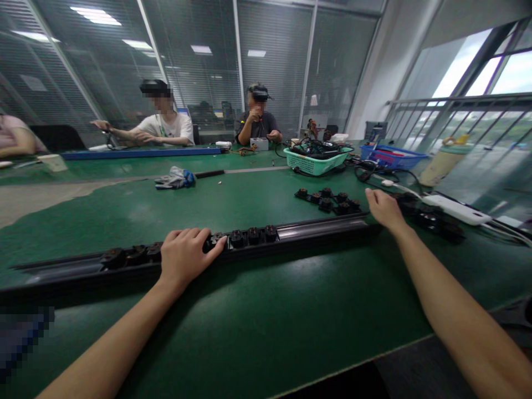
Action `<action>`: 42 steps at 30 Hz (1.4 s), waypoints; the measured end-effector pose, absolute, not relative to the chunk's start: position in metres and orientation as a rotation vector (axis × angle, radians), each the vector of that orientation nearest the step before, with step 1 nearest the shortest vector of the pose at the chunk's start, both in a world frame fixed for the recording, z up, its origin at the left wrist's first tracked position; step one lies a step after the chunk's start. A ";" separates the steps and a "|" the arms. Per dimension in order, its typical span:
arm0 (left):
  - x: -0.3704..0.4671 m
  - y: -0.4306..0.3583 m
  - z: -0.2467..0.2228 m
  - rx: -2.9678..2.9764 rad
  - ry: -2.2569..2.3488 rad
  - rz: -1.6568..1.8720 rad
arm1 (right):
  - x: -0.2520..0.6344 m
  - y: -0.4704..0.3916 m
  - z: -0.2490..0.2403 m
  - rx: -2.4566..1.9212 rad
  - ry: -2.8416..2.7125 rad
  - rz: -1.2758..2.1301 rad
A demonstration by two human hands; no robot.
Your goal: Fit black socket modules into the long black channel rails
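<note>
Left grip [183, 255] clasps the black rail [324, 227]; right grip [384, 209], closure unclear, is by the rail's right end; green desk [266, 316] beneath it, glass partitions [276, 66] beyond

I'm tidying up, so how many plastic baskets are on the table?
2: a green basket beyond the loose black parts, and a blue basket to its right. Others could be hidden.
</note>
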State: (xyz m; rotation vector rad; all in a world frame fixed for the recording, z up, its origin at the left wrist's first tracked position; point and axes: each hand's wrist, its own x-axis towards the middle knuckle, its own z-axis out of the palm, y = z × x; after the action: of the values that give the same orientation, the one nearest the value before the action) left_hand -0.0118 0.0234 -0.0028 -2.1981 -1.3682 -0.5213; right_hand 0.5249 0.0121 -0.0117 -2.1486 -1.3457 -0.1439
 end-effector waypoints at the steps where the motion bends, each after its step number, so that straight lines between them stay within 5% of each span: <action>1: -0.012 0.023 -0.003 -2.208 -1.374 -0.530 | 0.518 0.011 -0.009 -2.095 -1.396 -0.239; 5: -0.012 0.022 -0.002 -2.224 -1.378 -0.563 | 0.466 0.007 0.006 -1.842 -1.652 -0.363; 17: -0.012 0.021 -0.003 -2.195 -1.325 -0.554 | 0.297 -0.010 -0.001 -1.342 -2.273 0.148; 42: -0.009 0.019 -0.002 -2.227 -1.393 -0.531 | 0.287 -0.005 -0.012 -1.440 -2.031 0.252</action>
State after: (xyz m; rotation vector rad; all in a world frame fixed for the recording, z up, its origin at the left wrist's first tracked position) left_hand -0.0086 0.0187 -0.0018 -2.2270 -1.3926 -0.5314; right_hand 0.2865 -0.0049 -0.0118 -1.4400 -2.0308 0.2521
